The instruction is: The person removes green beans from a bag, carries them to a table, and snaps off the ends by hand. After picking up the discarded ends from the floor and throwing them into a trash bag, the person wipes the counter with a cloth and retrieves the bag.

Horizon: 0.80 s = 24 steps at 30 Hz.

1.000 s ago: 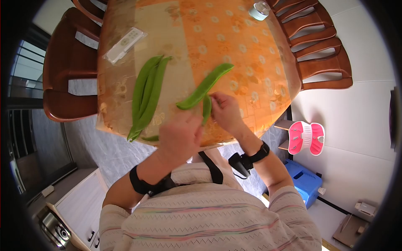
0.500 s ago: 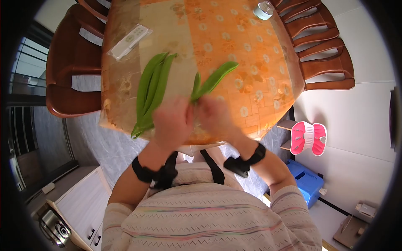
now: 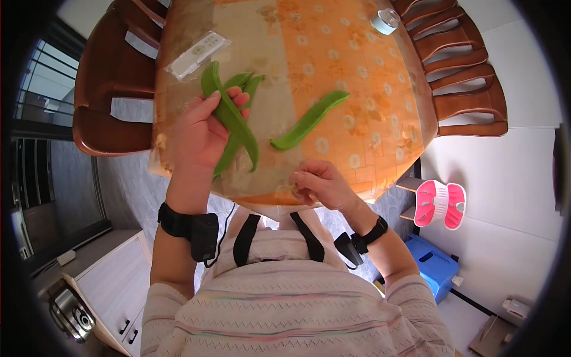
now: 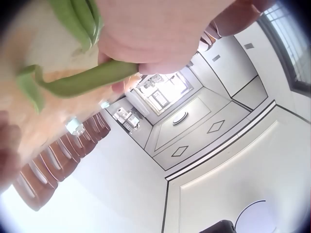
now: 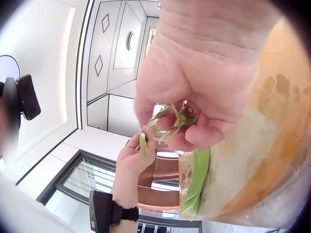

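Observation:
My left hand (image 3: 202, 134) grips a long, flat green sword bean (image 3: 238, 122) between thumb and fingers, over the left part of the table. Below it, other sword beans (image 3: 227, 159) lie on the cloth, partly covered by the hand and the held pod. One more sword bean (image 3: 309, 121) rests by itself on the orange part of the cloth. Near the table's front edge is my right hand (image 3: 321, 185), its fingers curled. In the right wrist view those fingers hold thin green bean trimmings (image 5: 180, 119), stringy and partly hidden in the palm.
A wrapped white remote control (image 3: 198, 55) lies at the far left of the patterned table (image 3: 369, 149). Toward the far right stands a small lidded jar (image 3: 385, 21). Wooden chairs (image 3: 470, 98) line both sides. On the floor at right is a blue box (image 3: 433, 268).
The hands were together, working at a bean; now they are apart. My left hand has moved left and forward with a pod, over the other beans. My right hand has drawn back toward the table edge.

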Tool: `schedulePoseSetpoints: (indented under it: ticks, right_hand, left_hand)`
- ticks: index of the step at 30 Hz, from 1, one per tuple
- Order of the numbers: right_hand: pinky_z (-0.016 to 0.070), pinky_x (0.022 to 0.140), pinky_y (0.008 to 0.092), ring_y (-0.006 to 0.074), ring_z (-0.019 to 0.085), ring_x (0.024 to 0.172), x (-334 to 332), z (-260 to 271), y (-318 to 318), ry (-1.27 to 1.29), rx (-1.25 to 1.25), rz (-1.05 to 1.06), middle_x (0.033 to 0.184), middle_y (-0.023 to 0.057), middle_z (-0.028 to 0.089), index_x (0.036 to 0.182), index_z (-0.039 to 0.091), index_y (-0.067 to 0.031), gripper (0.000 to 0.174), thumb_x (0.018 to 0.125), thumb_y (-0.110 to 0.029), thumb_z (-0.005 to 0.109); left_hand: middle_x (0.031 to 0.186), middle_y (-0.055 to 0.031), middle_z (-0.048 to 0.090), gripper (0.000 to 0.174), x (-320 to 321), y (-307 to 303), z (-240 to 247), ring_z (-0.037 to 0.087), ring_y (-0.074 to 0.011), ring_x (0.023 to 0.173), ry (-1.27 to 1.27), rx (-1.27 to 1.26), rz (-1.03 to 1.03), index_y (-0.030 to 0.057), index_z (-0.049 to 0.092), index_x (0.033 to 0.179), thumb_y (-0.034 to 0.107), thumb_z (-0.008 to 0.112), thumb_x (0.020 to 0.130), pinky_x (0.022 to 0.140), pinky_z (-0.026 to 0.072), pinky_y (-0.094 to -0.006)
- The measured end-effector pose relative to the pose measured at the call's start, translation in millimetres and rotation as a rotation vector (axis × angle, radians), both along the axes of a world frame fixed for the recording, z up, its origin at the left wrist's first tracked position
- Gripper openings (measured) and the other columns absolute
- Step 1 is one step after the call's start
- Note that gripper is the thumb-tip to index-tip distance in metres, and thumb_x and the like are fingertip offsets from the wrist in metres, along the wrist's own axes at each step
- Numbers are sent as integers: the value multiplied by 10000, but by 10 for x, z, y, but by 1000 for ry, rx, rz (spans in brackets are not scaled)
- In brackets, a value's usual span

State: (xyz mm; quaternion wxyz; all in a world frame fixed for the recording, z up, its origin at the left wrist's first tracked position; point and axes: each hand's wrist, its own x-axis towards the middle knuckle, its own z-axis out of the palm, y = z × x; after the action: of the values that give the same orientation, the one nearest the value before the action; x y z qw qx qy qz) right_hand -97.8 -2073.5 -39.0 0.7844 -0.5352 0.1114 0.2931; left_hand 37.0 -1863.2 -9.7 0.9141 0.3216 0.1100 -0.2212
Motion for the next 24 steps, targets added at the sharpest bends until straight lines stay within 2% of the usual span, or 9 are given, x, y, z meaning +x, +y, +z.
schedulePoseSetpoints:
  ticks: [4,10,11,13,17,20,22,23,24]
  right_hand:
    - [433,476,197,70,526,627,12,62,157,-21,-14,-4,732,14,554,977,572,-22,207,883,-202,527]
    - [407,457,179,52,497,580,43,120,401,-13,-55,-160,670,-7,518,1003,563,-22,241,906,-231,492]
    - [390,438,179,57,486,544,45,73,430,-41,-126,-178,654,-5,508,934,555,-30,215,911,-231,482]
    - [372,419,180,62,475,509,45,23,457,-70,-198,-195,638,-2,497,864,547,-38,214,917,-232,473]
    - [309,370,197,59,406,420,16,37,496,-4,-165,-254,559,-17,432,788,506,-41,237,915,-238,474]
    - [289,356,207,55,383,393,11,89,491,82,-124,-219,522,-27,408,755,486,-41,261,917,-245,462]
    - [287,356,209,52,387,396,11,81,478,129,-122,-182,516,-33,403,752,487,-43,270,917,-255,459]
    - [309,366,242,96,411,396,4,55,469,85,-211,-130,501,4,421,739,489,-29,275,908,-245,469]
    - [331,376,275,140,434,396,-2,42,462,41,-300,-78,486,41,440,727,490,-16,280,900,-236,480]
  left_hand:
    - [1070,-145,560,200,-69,-156,-48,542,-272,1032,-34,100,6,-3,474,1063,97,458,890,851,453,-411]
    - [1041,-133,569,229,-270,-434,-86,562,-256,999,-182,255,152,10,457,1093,71,496,876,809,480,-379]
    - [1041,-133,569,229,-300,-483,-84,562,-256,999,-182,254,152,10,457,1093,71,496,876,809,480,-379]
    - [934,-100,592,237,-348,-563,-68,603,-207,864,-199,266,176,26,450,1079,58,528,857,718,505,-317]
    - [858,-77,593,231,-410,-556,-55,602,-180,752,-223,244,87,27,453,1062,67,541,852,645,498,-286]
    - [774,-70,561,240,-453,-574,-165,571,-168,660,-225,364,-28,14,438,1088,91,515,874,609,473,-282]
    - [689,-43,519,199,-500,-618,-259,524,-124,583,-492,666,70,8,453,1045,106,507,881,534,428,-253]
    - [689,-43,519,199,-501,-620,-305,524,-124,583,-491,665,68,8,453,1045,106,507,881,534,428,-253]
    - [710,-76,541,209,-495,-610,-339,541,-145,589,-598,828,119,3,463,1019,143,520,875,539,429,-272]
